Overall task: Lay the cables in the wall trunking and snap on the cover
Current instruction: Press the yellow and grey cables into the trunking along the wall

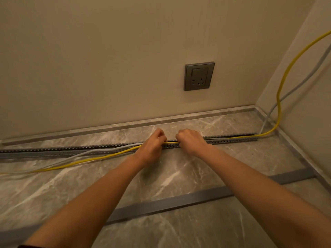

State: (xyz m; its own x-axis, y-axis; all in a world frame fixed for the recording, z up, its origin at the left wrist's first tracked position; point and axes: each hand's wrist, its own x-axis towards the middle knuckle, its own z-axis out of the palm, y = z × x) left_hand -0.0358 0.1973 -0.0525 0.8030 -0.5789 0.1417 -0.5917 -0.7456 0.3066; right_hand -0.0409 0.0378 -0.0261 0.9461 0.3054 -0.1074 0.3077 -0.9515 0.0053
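A long grey slotted trunking (pixel 71 149) lies on the marble floor, parallel to the back wall. A yellow cable (pixel 86 161) and a grey cable (pixel 75 155) run inside its right half and spill out over its front edge to the left. My left hand (pixel 152 144) and my right hand (pixel 191 140) sit side by side at the trunking's middle, fingers curled down onto the cables there. The fingertips are hidden. The flat grey cover strip (pixel 179 199) lies on the floor nearer to me, under my forearms.
A grey wall socket (pixel 198 76) is set in the back wall above the trunking. At the right corner both cables rise up along the side wall (pixel 304 86). A marble skirting (pixel 125 126) runs along the wall's foot.
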